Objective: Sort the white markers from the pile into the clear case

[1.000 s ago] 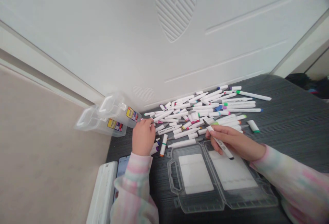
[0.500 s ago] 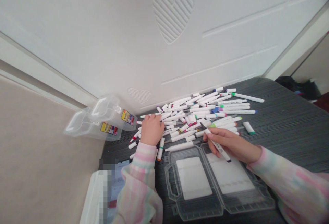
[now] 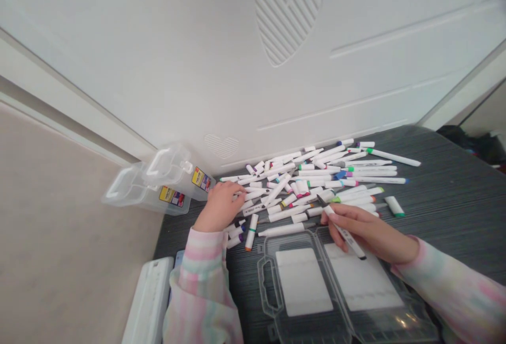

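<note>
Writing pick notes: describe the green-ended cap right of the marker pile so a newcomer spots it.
On the dark table, find the pile of white markers. At its right side, just beyond the right hand, lies a white cap. Unlike the slim markers beside it, it is stubby, with a green end at lower right.

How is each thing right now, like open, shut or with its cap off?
Clear case: open flat.
Held marker: cap off, in the right hand.
Other markers: loose in a messy heap.
Green-ended cap: off, lying on its side.
Two clear boxes: side by side; lids hard to make out.
</note>
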Motion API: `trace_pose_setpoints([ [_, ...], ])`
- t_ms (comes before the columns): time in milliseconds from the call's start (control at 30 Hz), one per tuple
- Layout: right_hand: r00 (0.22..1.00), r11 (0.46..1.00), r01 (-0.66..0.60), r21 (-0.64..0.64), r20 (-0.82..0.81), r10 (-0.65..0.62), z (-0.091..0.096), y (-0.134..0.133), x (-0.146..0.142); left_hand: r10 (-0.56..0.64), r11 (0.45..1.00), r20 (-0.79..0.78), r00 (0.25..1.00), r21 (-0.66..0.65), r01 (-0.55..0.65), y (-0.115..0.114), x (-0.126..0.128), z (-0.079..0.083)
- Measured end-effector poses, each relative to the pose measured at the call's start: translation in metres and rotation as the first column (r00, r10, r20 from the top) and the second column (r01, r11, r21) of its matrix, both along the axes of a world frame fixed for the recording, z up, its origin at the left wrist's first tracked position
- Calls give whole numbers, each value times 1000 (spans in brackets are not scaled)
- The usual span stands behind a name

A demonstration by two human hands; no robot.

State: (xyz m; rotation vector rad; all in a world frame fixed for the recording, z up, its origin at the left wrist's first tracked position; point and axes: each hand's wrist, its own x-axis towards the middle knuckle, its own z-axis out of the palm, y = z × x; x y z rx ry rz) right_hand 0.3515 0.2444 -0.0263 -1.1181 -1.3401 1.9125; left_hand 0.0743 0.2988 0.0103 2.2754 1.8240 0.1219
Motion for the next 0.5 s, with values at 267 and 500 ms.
trace_pose_setpoints([
  [267,999,1000,2,-16,-48,-3,-1,-1,0,72,973,145,987,208,-101,3,-6,28],
  [500,997,999,38,18,-66,-37,-2,-1,-3,57,934,462,885,289,-211,8,15,64],
])
